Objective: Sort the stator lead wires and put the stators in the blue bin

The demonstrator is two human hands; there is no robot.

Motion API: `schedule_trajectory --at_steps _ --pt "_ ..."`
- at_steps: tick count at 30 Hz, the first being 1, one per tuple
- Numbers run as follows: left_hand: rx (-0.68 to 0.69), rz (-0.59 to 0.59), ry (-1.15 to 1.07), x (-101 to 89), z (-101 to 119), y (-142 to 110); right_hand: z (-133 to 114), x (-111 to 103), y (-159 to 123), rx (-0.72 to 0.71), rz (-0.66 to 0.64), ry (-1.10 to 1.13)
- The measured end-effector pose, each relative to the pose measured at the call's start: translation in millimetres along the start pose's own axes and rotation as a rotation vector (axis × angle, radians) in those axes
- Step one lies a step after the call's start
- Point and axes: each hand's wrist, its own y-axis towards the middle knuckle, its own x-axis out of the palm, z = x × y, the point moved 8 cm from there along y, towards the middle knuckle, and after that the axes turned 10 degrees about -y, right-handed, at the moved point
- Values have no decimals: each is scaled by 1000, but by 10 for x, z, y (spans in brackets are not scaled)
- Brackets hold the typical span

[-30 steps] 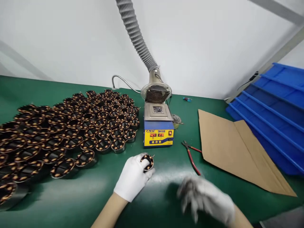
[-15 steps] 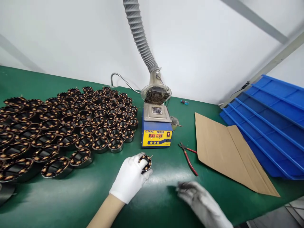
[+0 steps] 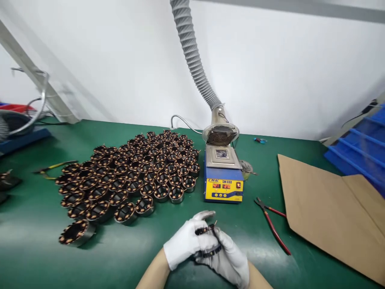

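Observation:
My left hand (image 3: 187, 243), in a white glove, grips a ring-shaped motor stator (image 3: 212, 252) with black and copper windings. My right hand (image 3: 232, 257), in a greyish soiled glove, is closed round the same stator from the right and below. A short wire end sticks up from its top. Fingers cover much of the ring. Beyond the hands stands a blue and yellow solder pot (image 3: 224, 189) with red digits lit. Many similar stators (image 3: 143, 202) stand grouped on the green table to the left, one set apart at the front.
Red-handled cutters (image 3: 275, 230) lie to the right, beside a cardboard sheet (image 3: 321, 208). Blue plastic trays (image 3: 361, 140) lean at the far right. A fume hose (image 3: 192, 52) hangs over the pot. Yellow-handled pliers (image 3: 57, 165) lie left of the stators.
My right hand has come in from the right and now holds the stator together with my left. The stator has been tilted. My view has swung left.

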Motion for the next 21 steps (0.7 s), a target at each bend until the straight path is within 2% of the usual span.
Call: schedule_trajectory --at_steps 3,5,7,9,12,15,17,19,21 --pt "47 79 145 -87 10 -6 90 -52 65 52 8 133" --pt "98 21 215 -45 63 -17 90 -74 54 65 -13 183" --pt "84 -45 197 9 90 -26 78 -87 32 66 -22 204" --pt "57 -7 94 -6 116 -19 70 -97 21 48 -5 210" --pt "32 176 -136 -134 93 16 76 -74 26 20 10 187" --pt "29 424 -410 -361 -40 25 84 -27 33 35 -3 161" --pt "65 530 -570 -474 -104 11 79 -4 34 54 -16 185" --pt "48 493 -592 -435 -117 23 68 0 41 51 -19 223" --pt "-50 377 -476 -254 -123 40 59 -17 57 18 -7 264"
